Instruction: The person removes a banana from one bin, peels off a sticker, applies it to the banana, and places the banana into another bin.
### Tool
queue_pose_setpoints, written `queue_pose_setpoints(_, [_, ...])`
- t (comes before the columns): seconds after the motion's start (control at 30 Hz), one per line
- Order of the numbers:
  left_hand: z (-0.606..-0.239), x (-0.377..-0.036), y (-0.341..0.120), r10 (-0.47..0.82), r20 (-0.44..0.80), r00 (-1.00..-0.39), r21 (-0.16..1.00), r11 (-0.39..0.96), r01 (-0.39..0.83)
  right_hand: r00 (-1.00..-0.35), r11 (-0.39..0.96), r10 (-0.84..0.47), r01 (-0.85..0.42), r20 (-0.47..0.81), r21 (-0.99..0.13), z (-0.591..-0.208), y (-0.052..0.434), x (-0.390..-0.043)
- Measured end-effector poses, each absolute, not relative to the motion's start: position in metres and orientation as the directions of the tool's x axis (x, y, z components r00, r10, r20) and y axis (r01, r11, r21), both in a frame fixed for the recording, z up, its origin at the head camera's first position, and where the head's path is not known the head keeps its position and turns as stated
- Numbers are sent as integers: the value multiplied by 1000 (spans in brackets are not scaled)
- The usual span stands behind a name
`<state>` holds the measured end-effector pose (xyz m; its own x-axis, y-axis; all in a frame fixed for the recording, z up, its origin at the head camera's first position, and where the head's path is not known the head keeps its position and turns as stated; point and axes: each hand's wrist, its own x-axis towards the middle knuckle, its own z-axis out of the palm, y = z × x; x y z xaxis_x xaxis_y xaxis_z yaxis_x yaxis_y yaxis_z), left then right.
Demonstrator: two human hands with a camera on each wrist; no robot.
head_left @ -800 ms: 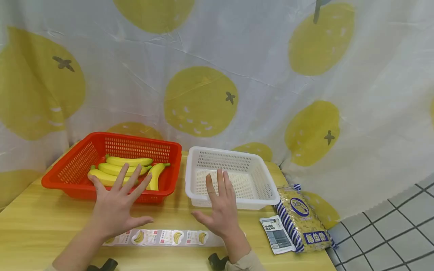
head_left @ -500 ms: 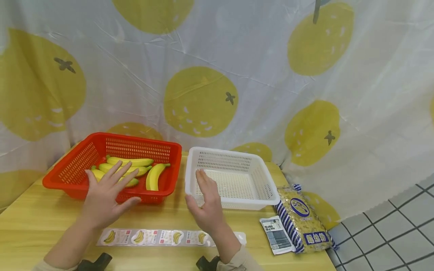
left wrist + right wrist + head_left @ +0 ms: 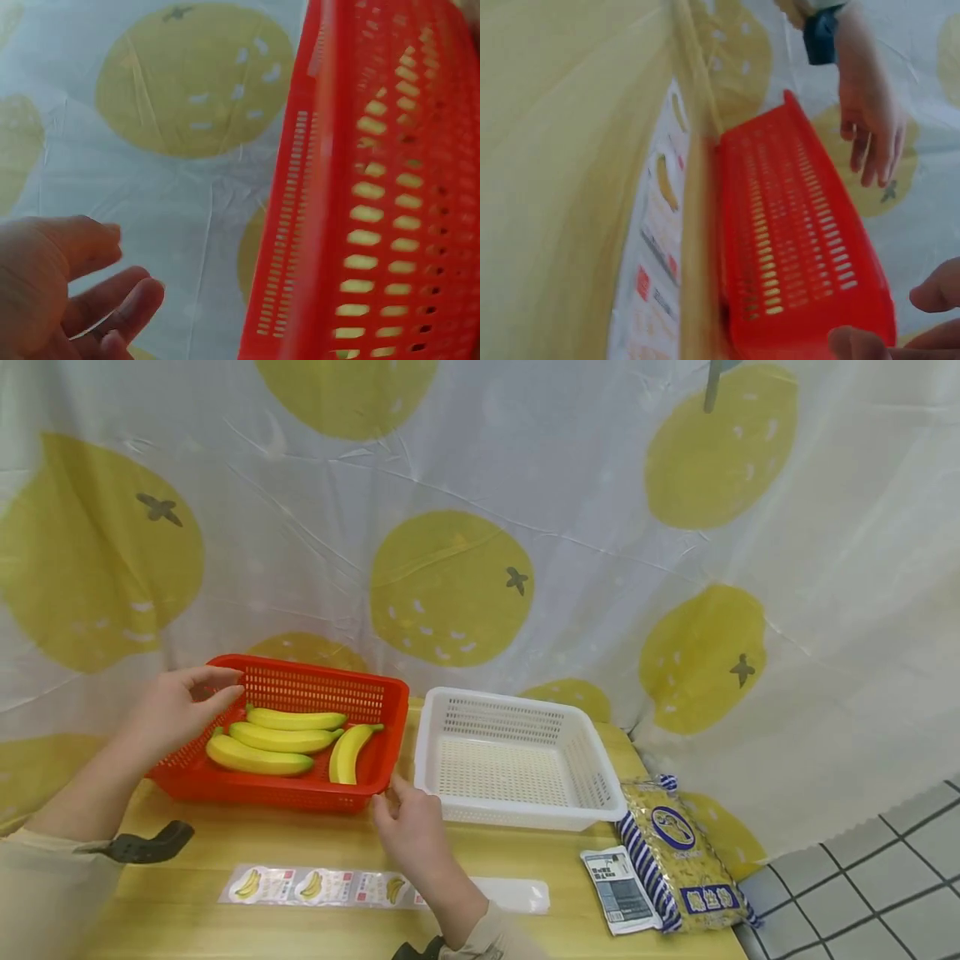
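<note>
Both hands, left [image 3: 176,706] and right [image 3: 408,822], flanked the red basket [image 3: 300,777], grips loose and empty; an uneven lift might spill the bananas [image 3: 288,745].

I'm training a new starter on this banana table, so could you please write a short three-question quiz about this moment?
1. True or false: the white basket holds bananas.
2. How many bananas lie in the red basket?
3. Which hand is at the red basket's near right corner: A) left hand, B) right hand?

Key:
1. False; nothing shows inside it.
2. Four.
3. B; the left hand is at the far left rim, fingers loosely curled, gripping nothing that the pictures show.
</note>
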<state>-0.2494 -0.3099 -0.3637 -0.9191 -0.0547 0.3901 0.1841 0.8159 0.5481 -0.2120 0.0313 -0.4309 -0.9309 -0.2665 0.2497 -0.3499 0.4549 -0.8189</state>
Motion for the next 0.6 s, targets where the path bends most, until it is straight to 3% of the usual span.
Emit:
queue_pose_setpoints(0.33, [-358,-299,-333,81,93,-992,548,828,119,-976,158,-138,-191,170,-969,-449,17,-215])
queue_pose_setpoints(0.6, [-369,-323,-336,77,-13,-997,560,827,56,-997,-115,-78,-16,25,-993,-451,11,-212])
